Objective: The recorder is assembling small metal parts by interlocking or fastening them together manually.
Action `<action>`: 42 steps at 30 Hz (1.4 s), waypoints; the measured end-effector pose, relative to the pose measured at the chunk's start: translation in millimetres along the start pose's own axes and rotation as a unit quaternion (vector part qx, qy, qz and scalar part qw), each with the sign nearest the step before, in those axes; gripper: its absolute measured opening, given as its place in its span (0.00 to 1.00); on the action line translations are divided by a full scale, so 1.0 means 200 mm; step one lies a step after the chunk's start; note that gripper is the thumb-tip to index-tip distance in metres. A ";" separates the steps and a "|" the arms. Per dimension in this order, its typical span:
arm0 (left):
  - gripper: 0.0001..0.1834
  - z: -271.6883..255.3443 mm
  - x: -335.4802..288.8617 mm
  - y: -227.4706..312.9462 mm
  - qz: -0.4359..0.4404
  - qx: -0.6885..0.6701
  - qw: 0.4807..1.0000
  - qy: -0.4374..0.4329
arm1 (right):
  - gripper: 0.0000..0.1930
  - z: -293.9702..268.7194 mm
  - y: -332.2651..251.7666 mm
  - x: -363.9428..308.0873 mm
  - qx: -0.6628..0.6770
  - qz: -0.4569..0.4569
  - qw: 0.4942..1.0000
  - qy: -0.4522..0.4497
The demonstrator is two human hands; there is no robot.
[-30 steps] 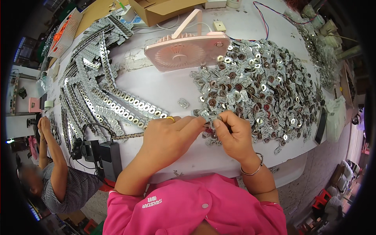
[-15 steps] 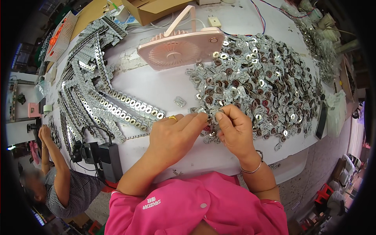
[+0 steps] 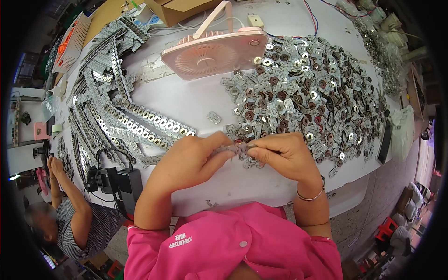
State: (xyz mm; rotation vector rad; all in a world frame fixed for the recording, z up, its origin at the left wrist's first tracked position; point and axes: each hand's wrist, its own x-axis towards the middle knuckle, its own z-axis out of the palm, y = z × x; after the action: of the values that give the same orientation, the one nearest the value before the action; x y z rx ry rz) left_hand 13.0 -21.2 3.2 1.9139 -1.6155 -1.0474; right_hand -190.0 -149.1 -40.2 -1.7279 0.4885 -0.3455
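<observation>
My left hand [image 3: 185, 159] is closed around a short strip of small clear-and-metal parts [image 3: 239, 148], which pokes out past its fingertips and is somewhat blurred. The thumb and forefinger of my right hand [image 3: 290, 156] pinch the strip's other end. Just beyond my hands spreads a big heap of loose clear plastic parts with round metal or brown centres [image 3: 303, 100]. One loose part [image 3: 214, 117] lies apart, left of the heap. Long joined strips of the same parts [image 3: 156, 123] lie beyond and left of my left hand.
A pink fan [image 3: 207, 57] stands behind the heap. Black power adapters [image 3: 128, 184] sit at the table's left front edge, with a white basket [image 3: 72, 44] at the far left. Another person [image 3: 77, 210] sits at left. Clear plastic bags [image 3: 401, 133] hang at right.
My left hand has turned and shifted left, so the strip now shows between my hands. My right hand has turned sideways and lowered slightly, still pinching.
</observation>
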 end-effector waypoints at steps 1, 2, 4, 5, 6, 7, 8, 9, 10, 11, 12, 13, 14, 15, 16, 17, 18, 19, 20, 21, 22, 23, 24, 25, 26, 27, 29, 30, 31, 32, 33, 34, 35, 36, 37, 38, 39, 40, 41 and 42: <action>0.08 -0.01 0.00 -0.01 0.010 0.002 1.000 -0.024 | 0.09 0.00 0.01 0.00 0.010 0.014 1.000 -0.027; 0.08 -0.02 0.00 -0.02 0.020 0.003 0.999 -0.047 | 0.09 -0.01 0.01 -0.01 0.019 0.027 0.998 -0.053; 0.07 -0.04 -0.01 -0.04 0.040 -0.069 0.995 -0.066 | 0.10 0.00 -0.02 -0.01 0.087 0.061 0.991 -0.078; 0.07 -0.04 -0.01 -0.05 0.050 -0.105 0.990 -0.075 | 0.10 0.00 -0.03 -0.01 0.121 0.077 0.986 -0.090; 0.07 -0.04 -0.01 -0.04 0.043 -0.144 0.986 -0.075 | 0.11 -0.01 -0.05 -0.01 0.150 0.093 0.980 -0.090; 0.08 -0.05 -0.01 -0.02 0.036 -0.182 0.980 -0.074 | 0.11 -0.01 -0.06 -0.01 0.179 0.109 0.974 -0.089; 0.08 -0.06 -0.01 -0.01 0.028 -0.221 0.972 -0.073 | 0.12 -0.02 -0.07 -0.01 0.207 0.125 0.966 -0.089; 0.08 -0.07 -0.02 -0.01 0.022 -0.224 0.972 -0.073 | 0.12 -0.02 -0.07 -0.01 0.217 0.131 0.964 -0.084; 0.08 -0.07 -0.02 -0.01 0.015 -0.227 0.971 -0.074 | 0.12 -0.02 -0.07 -0.01 0.227 0.136 0.961 -0.080; 0.08 -0.08 -0.02 -0.01 0.008 -0.230 0.970 -0.074 | 0.12 -0.01 -0.07 -0.01 0.236 0.141 0.958 -0.076; 0.08 -0.08 -0.02 -0.01 0.008 -0.223 0.972 -0.074 | 0.12 -0.01 -0.07 -0.01 0.232 0.143 0.959 -0.074; 0.08 -0.08 -0.02 -0.01 0.008 -0.215 0.974 -0.073 | 0.12 -0.01 -0.08 -0.01 0.228 0.146 0.960 -0.073; 0.08 -0.09 -0.02 -0.01 0.008 -0.207 0.976 -0.073 | 0.11 -0.01 -0.08 -0.01 0.224 0.148 0.961 -0.072; 0.08 -0.08 -0.03 -0.02 0.024 -0.157 0.985 -0.065 | 0.11 0.00 -0.08 -0.01 0.176 0.114 0.975 -0.076; 0.08 -0.07 -0.03 -0.03 0.039 -0.107 0.992 -0.058 | 0.11 0.01 -0.07 0.00 0.127 0.079 0.986 -0.079; 0.08 -0.07 -0.03 -0.04 0.055 -0.056 0.996 -0.050 | 0.11 0.02 -0.07 0.00 0.078 0.044 0.993 -0.082; 0.07 -0.07 -0.03 -0.03 0.060 -0.021 0.997 -0.048 | 0.11 0.03 -0.07 0.00 0.069 0.040 0.994 -0.079; 0.07 -0.07 -0.03 -0.03 0.065 0.013 0.997 -0.045 | 0.11 0.03 -0.06 0.00 0.059 0.036 0.995 -0.076; 0.07 -0.06 -0.02 -0.02 0.070 0.048 0.995 -0.043 | 0.10 0.04 -0.06 -0.01 0.050 0.032 0.996 -0.073; 0.06 -0.05 -0.02 -0.02 0.065 -0.015 0.997 -0.040 | 0.10 0.06 -0.06 -0.01 0.089 0.046 0.993 -0.060; 0.06 -0.04 -0.02 -0.03 0.061 -0.079 0.994 -0.036 | 0.10 0.07 -0.05 -0.01 0.128 0.060 0.989 -0.047; 0.06 -0.03 -0.02 -0.03 0.056 -0.142 0.988 -0.033 | 0.10 0.08 -0.05 -0.01 0.166 0.075 0.983 -0.033; 0.06 -0.03 -0.01 -0.03 0.064 -0.173 0.982 -0.044 | 0.10 0.08 -0.05 -0.01 0.214 0.112 0.969 -0.048; 0.06 -0.04 -0.01 -0.03 0.073 -0.203 0.975 -0.055 | 0.09 0.07 -0.05 -0.01 0.262 0.149 0.952 -0.062; 0.06 -0.04 -0.01 -0.03 0.081 -0.233 0.967 -0.066 | 0.09 0.07 -0.05 0.00 0.308 0.185 0.930 -0.076; 0.06 -0.03 -0.01 -0.03 0.084 -0.196 0.977 -0.030 | 0.09 0.08 -0.04 0.00 0.309 0.183 0.932 -0.048; 0.06 0.01 0.00 -0.02 0.090 -0.119 0.988 0.042 | 0.09 0.10 -0.02 0.00 0.310 0.179 0.934 0.009; 0.07 0.03 0.01 -0.01 0.107 -0.073 0.988 0.082 | 0.08 0.11 -0.02 0.00 0.243 0.135 0.959 0.049; 0.07 0.05 0.02 0.01 0.124 -0.027 0.985 0.121 | 0.08 0.13 -0.01 0.00 0.174 0.090 0.977 0.089; 0.07 0.06 0.03 0.02 0.140 0.020 0.977 0.160 | 0.08 0.14 0.00 0.01 0.104 0.043 0.985 0.129; 0.08 0.08 0.03 0.03 0.137 0.056 0.975 0.166 | 0.08 0.14 -0.01 0.01 0.054 0.021 0.989 0.135; 0.09 0.08 0.03 0.03 0.136 0.086 0.973 0.167 | 0.07 0.14 -0.02 0.01 0.005 -0.001 0.990 0.141; 0.09 0.09 0.03 0.03 0.135 0.116 0.969 0.169 | 0.07 0.14 -0.03 0.01 -0.045 -0.024 0.988 0.147; 0.09 0.09 0.03 0.03 0.134 0.147 0.965 0.171 | 0.07 0.14 -0.03 0.01 -0.030 -0.012 0.990 0.139; 0.09 0.10 0.03 0.03 0.133 0.149 0.963 0.181 | 0.07 0.14 -0.02 0.01 -0.015 0.001 0.991 0.131; 0.09 0.11 0.03 0.02 0.133 0.151 0.961 0.192 | 0.07 0.13 -0.02 0.01 0.000 0.013 0.992 0.124; 0.10 0.12 0.04 0.01 0.134 0.152 0.958 0.203 | 0.07 0.14 -0.01 0.01 0.025 0.031 0.991 0.124; 0.10 0.13 0.04 0.00 0.143 0.149 0.953 0.224 | 0.07 0.14 0.00 0.00 0.051 0.049 0.990 0.125; 0.11 0.14 0.05 -0.01 0.151 0.145 0.947 0.245 | 0.07 0.14 0.00 0.00 0.076 0.067 0.987 0.125; 0.11 0.14 0.06 -0.01 0.158 0.140 0.941 0.266 | 0.07 0.14 -0.01 0.00 0.107 0.080 0.983 0.127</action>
State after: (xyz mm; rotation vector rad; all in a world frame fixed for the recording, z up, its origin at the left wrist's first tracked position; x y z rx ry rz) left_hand -7.2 -28.2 -19.9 1.8065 -1.7166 -0.1504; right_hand -176.2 -124.4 -45.2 -1.4324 0.7445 -0.4873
